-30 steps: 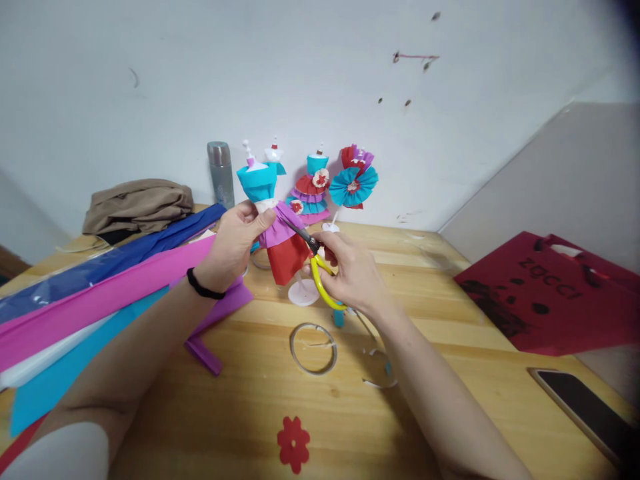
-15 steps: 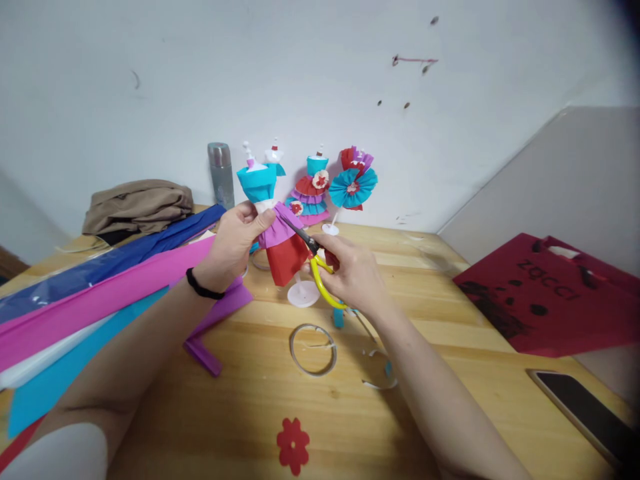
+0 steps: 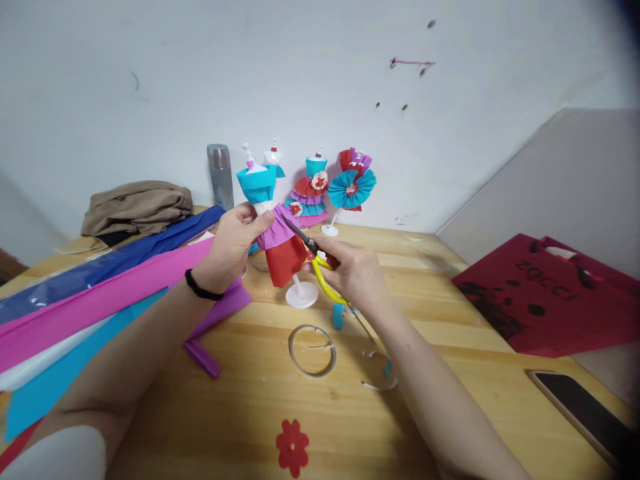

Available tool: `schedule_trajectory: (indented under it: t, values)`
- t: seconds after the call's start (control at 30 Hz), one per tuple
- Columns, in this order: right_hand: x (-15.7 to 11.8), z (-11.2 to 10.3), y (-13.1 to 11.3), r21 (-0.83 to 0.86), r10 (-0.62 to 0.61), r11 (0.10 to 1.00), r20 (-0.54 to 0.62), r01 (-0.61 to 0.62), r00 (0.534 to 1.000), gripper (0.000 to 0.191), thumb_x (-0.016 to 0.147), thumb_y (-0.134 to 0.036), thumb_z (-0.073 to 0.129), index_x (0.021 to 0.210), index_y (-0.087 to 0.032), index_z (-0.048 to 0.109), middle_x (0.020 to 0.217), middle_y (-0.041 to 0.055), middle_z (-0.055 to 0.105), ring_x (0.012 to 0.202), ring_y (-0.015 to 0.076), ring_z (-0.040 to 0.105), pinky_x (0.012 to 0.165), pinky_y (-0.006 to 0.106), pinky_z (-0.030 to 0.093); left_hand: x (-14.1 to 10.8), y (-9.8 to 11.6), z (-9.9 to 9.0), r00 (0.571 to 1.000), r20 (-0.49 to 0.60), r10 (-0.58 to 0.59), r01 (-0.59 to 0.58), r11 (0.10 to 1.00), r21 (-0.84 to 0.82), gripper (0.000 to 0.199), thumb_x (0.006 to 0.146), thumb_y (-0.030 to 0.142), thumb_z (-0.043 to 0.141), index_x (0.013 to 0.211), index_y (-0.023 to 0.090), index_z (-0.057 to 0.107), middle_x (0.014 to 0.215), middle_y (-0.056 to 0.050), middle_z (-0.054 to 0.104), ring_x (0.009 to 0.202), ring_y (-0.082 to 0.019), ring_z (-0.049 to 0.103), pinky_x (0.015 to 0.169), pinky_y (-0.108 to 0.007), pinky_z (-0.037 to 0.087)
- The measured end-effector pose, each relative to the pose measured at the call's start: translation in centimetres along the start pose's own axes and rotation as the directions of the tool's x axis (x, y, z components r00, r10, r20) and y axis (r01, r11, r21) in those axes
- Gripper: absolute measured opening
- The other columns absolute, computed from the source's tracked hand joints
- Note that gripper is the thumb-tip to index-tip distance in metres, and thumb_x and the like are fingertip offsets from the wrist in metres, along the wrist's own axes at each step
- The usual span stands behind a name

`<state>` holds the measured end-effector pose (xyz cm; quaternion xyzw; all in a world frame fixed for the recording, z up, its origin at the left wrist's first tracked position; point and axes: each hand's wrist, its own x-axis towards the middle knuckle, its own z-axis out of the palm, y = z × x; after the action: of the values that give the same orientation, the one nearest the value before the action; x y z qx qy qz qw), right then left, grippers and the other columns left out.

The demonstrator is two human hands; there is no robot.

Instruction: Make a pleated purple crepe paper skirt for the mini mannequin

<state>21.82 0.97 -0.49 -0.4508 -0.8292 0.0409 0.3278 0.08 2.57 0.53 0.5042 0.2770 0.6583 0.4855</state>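
My left hand (image 3: pixel 239 239) grips a small dress form (image 3: pixel 256 183) at its waist, thumb pressed on the front. The form wears a blue top, a white waistband, a purple ruffle (image 3: pixel 277 228) and a red skirt (image 3: pixel 286 260), above a round white base (image 3: pixel 302 295). Yellow-handled scissors (image 3: pixel 325 280) are held in my right hand (image 3: pixel 357 272), fingers in the loops. Their dark blades lie against the purple ruffle's right side; I cannot tell how far apart the blades are.
Several dressed forms, one with a blue rosette (image 3: pixel 352 189), stand by the wall near a flask (image 3: pixel 221 175). Paper sheets (image 3: pixel 125 287) lie left. A tape roll (image 3: pixel 313 351), red paper flower (image 3: pixel 293 445), phone (image 3: pixel 575 410) and red bag (image 3: pixel 545 293) are also there.
The scissors have shifted slightly, with the blades still at the purple ruffle. My left hand keeps its hold on the dress form. The whole view has moved a little.
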Motion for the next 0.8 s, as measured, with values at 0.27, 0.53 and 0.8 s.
schedule_trajectory:
  t: [0.27,0.53,0.8]
  values:
    - [-0.09,-0.46,-0.67,0.028,-0.024,0.999,0.003,0.024,1.0,0.04,0.084,-0.057,0.063,0.099,-0.02,0.069,0.079,0.0055,0.066,0.06,0.0179,0.053,0.057,0.028,0.034,-0.18,0.04,0.13,1.0,0.009,0.007,-0.007,1.0,0.03,0.048,0.061,0.047,0.094,0.092,0.018,0.072,0.096,-0.007,0.079,0.1,-0.025,0.073,0.089,-0.036,0.058]
    - [0.02,-0.66,-0.85,0.061,-0.032,0.998,0.005,0.032,0.999,0.037,0.087,-0.056,0.06,0.097,-0.02,0.064,0.08,0.0062,0.063,0.062,0.0182,0.051,0.059,0.029,0.033,-0.23,-0.03,0.27,0.999,0.033,0.014,-0.015,1.0,0.023,0.047,0.062,0.047,0.094,0.092,0.017,0.072,0.093,-0.006,0.079,0.095,-0.024,0.074,0.085,-0.033,0.057]
    - [-0.03,-0.76,-0.7,0.067,-0.061,0.996,-0.009,0.062,0.998,0.037,0.087,-0.057,0.06,0.093,-0.02,0.063,0.078,0.0051,0.062,0.062,0.0178,0.05,0.059,0.029,0.033,-0.3,0.12,0.33,0.999,0.027,0.026,-0.026,0.999,0.025,0.047,0.063,0.047,0.093,0.093,0.017,0.073,0.097,-0.008,0.079,0.1,-0.026,0.073,0.09,-0.037,0.056]
